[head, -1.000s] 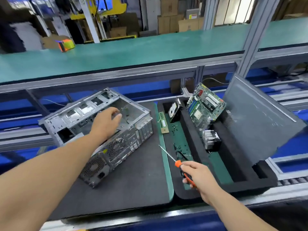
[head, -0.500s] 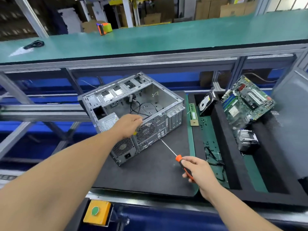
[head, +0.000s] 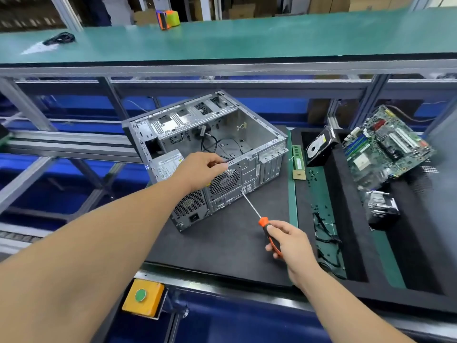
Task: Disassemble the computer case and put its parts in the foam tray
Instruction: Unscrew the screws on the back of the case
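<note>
The open grey computer case (head: 262, 134) lies on its side on a black mat (head: 222, 243), its rear panel facing me. My left hand (head: 200, 169) grips the top edge of that rear panel, above the fan grille. My right hand (head: 286, 241) holds an orange-and-black screwdriver (head: 263, 222), and its tip touches the rear panel low, near the port cutouts. The power supply (head: 169, 164) sits inside the case at left. To the right is the black foam tray (head: 346, 219), holding a hard drive (head: 319, 147), a motherboard (head: 385, 149), a heatsink (head: 380, 206), a RAM stick (head: 298, 162) and cables (head: 326, 233).
A yellow box with a green button (head: 143, 297) is fixed to the bench front. A green shelf (head: 247, 43) runs above the work area with a small orange-and-green object (head: 168, 18) and a black item (head: 59, 39) on it. A grey panel (head: 445, 149) stands at the far right.
The view has swung left. My left hand shifted from inside the case to its rear panel edge. My right hand brought the screwdriver up from the tray until the tip reached the rear panel.
</note>
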